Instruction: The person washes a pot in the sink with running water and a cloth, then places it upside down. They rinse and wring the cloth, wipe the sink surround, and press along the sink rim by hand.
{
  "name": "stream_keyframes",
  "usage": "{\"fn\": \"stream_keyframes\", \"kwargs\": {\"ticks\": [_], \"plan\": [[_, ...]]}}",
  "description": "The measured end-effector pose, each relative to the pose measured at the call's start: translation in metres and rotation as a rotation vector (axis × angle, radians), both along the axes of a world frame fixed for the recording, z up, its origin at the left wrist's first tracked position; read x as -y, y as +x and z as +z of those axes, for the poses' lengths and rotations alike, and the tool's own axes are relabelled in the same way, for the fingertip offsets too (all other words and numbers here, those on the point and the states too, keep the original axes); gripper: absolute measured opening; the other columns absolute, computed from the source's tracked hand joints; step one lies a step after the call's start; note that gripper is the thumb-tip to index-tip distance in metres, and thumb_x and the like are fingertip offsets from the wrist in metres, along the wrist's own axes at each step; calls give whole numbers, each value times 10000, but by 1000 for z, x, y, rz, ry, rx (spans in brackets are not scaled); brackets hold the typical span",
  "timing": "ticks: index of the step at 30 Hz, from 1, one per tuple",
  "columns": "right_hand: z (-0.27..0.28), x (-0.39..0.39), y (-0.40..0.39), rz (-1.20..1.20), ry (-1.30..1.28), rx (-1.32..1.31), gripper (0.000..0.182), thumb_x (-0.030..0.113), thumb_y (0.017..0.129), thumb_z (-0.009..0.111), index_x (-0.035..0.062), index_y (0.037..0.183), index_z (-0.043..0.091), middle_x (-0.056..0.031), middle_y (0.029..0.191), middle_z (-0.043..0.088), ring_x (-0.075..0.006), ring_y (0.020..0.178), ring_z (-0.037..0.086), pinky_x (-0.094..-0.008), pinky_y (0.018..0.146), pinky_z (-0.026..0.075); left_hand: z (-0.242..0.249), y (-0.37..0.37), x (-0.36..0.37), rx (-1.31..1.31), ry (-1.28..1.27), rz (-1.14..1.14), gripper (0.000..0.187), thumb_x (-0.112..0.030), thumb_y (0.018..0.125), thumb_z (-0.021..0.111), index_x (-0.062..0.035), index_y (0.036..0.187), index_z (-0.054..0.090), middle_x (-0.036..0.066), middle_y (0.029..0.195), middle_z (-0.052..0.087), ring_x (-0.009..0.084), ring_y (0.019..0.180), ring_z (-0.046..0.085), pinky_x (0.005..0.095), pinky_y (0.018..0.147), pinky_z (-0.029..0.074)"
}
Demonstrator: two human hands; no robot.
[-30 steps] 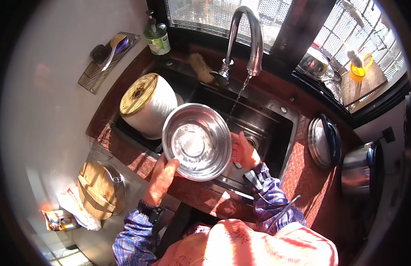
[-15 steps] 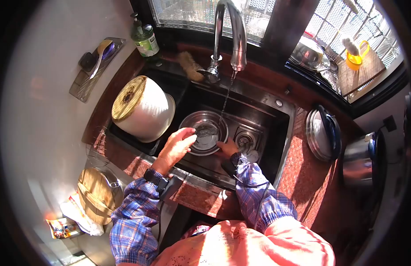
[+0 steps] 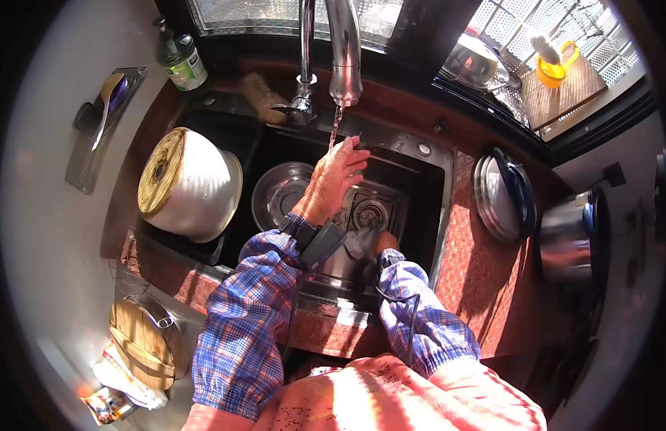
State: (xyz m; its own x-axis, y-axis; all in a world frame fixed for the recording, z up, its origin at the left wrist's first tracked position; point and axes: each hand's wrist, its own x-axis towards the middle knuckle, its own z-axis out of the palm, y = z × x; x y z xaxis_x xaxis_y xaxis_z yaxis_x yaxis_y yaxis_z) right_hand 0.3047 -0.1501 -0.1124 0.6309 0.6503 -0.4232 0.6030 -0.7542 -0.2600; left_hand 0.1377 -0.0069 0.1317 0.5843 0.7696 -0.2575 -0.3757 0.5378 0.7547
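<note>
My left hand (image 3: 336, 178) is raised over the sink (image 3: 430, 194), just beneath the faucet (image 3: 345, 82). Its fingers are stretched out and hold nothing, and the thin stream of water falls onto them. Behind the left wrist, a round metal bowl (image 3: 270, 192) lies in the left part of the sink, partly covered by my forearm. My right hand (image 3: 385, 243) is low in the sink near the drain (image 3: 370, 213), beside a crumpled whitish thing (image 3: 359, 243). Shadow and the sleeve hide most of its fingers, so its grip does not show.
An upturned large pot (image 3: 196, 183) with a stained base stands left of the sink. A soap bottle (image 3: 181, 59) is in the back left corner. Pot lids (image 3: 497, 194) lean on the right counter near a steel pot (image 3: 566, 237). A wooden board (image 3: 142, 337) stands at lower left.
My left hand has left the bowl and risen right and up into the water. My right hand has let go of the bowl's rim and moved down beside the whitish thing. The view has shifted.
</note>
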Motion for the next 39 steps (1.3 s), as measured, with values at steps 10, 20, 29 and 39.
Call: {"fn": "stream_keyframes", "kwargs": {"ticks": [10,20,29,39], "plan": [[205,-79,-19,301,673,-1215,111,68,862,618,57,972,634,40,892,623,-56,836,571,-237,785,466,-34,-53,-6,-871,1058,-337,446,-109,830,624,-115,1275,639,177,1177,673,371,1093,629,432,940,489],[218,-97,-16,618,707,-379,307,299,779,750,48,949,702,-131,937,692,-235,872,680,-346,794,521,-14,-81,-28,-443,724,-83,97,-120,1032,557,-51,1005,619,-45,885,596,46,827,529,225,770,472],[220,-92,-40,467,1041,-397,685,240,692,803,140,1297,499,-177,928,676,-406,937,659,-455,816,531,3,-73,-55,-753,886,-234,286,-211,954,675,27,810,609,59,651,528,83,647,477,313,593,410],[251,-116,-35,567,753,-635,429,332,589,824,53,899,721,-152,896,695,-302,844,689,-404,698,549,16,-111,-85,-887,1049,-688,303,-202,775,773,27,866,596,38,765,529,140,718,510,307,632,427]]}}
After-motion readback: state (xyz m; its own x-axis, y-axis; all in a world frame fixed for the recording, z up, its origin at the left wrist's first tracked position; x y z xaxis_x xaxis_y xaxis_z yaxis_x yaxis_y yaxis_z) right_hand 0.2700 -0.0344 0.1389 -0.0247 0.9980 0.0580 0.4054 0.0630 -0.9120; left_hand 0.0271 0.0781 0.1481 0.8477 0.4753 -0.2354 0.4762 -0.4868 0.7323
